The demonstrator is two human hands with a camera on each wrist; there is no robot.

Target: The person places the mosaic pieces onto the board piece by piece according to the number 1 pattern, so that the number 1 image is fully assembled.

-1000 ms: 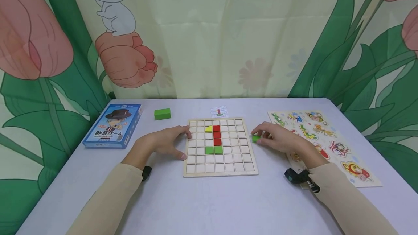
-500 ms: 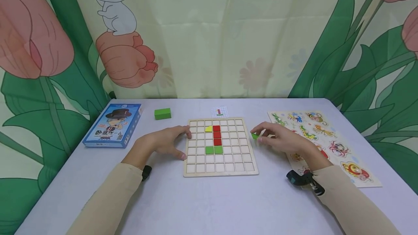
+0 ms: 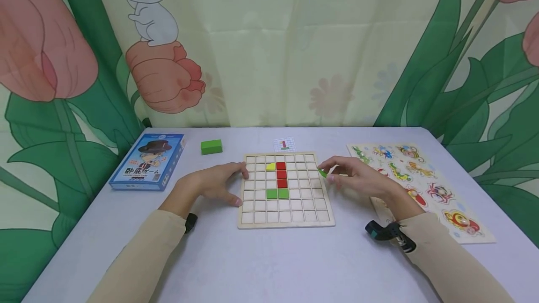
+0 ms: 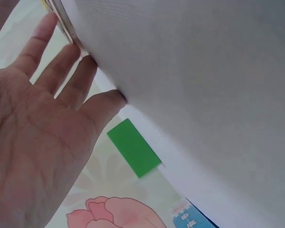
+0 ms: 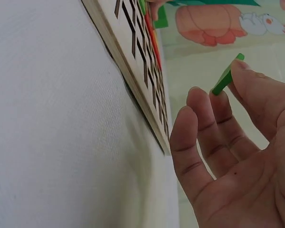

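In the head view a wooden grid board [image 3: 286, 225] lies mid-table. Red tiles [image 3: 281, 174] form a column in it, with a yellow piece [image 3: 270, 167] beside the top one and two green tiles [image 3: 277, 194] below. My left hand [image 3: 216, 183] touches the board's left edge with fingers and thumb spread apart. Close to the right edge, my right hand [image 3: 358, 176] pinches a small green tile [image 3: 322, 172] between thumb and fingertips. The right wrist view shows this thin green tile [image 5: 226, 76] raised and tilted, the other fingers loosely bent.
A small pattern card [image 3: 284, 144] lies behind the board. To its left are a green block [image 3: 211, 147] and a blue game box [image 3: 147, 162]. A puzzle sheet with cartoon insects [image 3: 446, 200] lies at the right, partly under my right forearm.
My right hand has lifted the green tile off the table and carried it slightly left, to the board's right edge. The left hand stays at the board's left edge.
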